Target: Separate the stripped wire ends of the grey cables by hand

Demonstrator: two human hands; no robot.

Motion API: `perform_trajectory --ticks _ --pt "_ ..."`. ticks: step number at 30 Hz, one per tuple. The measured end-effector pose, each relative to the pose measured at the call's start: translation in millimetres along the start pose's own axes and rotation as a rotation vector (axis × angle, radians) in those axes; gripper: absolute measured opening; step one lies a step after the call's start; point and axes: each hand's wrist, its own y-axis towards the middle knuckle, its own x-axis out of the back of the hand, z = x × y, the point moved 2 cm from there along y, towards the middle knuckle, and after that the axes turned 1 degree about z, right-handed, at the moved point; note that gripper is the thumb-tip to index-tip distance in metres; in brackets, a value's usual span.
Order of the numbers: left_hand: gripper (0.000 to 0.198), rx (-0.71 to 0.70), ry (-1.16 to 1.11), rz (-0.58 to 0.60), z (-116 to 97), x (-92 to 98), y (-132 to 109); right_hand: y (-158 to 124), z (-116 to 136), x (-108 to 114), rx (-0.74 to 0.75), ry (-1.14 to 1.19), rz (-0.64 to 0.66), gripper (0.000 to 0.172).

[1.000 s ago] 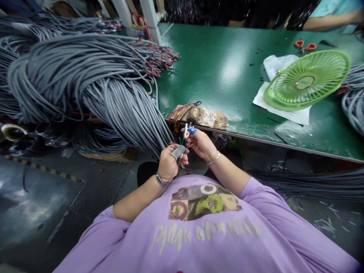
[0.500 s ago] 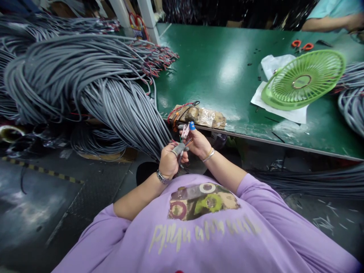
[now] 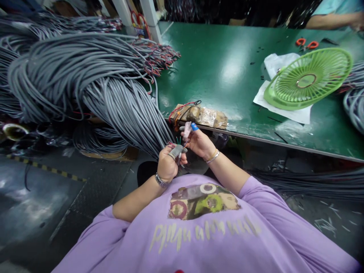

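My left hand [image 3: 168,163], with a grey covering on its thumb, is closed on the end of a grey cable; thin red and green wires [image 3: 178,140] fan out above the thumb. Close beside it on the right, my right hand [image 3: 200,143] has its fingers pressed together at the orange wire tips. Its fingertips carry blue and pale coverings, and what lies between them is too small to tell. A thick bundle of grey cables [image 3: 122,102] hangs over the table edge to the left of my hands.
On the green table [image 3: 207,64] are a taped cardboard piece [image 3: 209,116] near the edge, a green fan [image 3: 305,80] on white paper, and orange-handled scissors [image 3: 306,44]. A person's arm [image 3: 332,21] shows at the far right. More cables [image 3: 354,102] lie at right.
My right hand has turned slightly and shifted a little away from my left hand. The green wires stand up more visibly above my left thumb. The view has shifted slightly.
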Motion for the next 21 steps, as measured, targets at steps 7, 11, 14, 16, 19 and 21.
perform_trajectory --ticks 7,11,14,16,19,21 --pt "0.025 0.071 -0.065 -0.032 -4.6 -3.2 8.3 2.1 -3.4 2.3 0.101 -0.030 -0.030 0.039" --pt "0.023 0.095 -0.088 -0.006 -3.4 -3.8 11.8 7.7 -5.2 2.2 0.035 -0.006 0.000 0.046" --pt "0.024 0.104 -0.092 0.013 0.1 -3.3 15.1 11.4 -6.2 -1.6 -0.018 0.053 0.015 0.050" --pt "0.023 0.108 -0.095 -0.001 2.7 -2.7 17.0 13.6 -6.4 -4.1 -0.007 0.093 -0.009 0.051" --pt "0.022 0.119 -0.095 -0.028 6.0 -2.1 18.6 16.8 -7.3 -6.4 0.039 0.129 -0.063 0.049" --pt "0.021 0.129 -0.080 -0.037 7.1 -2.4 18.7 18.2 -8.7 -7.0 0.057 0.150 -0.089 0.048"
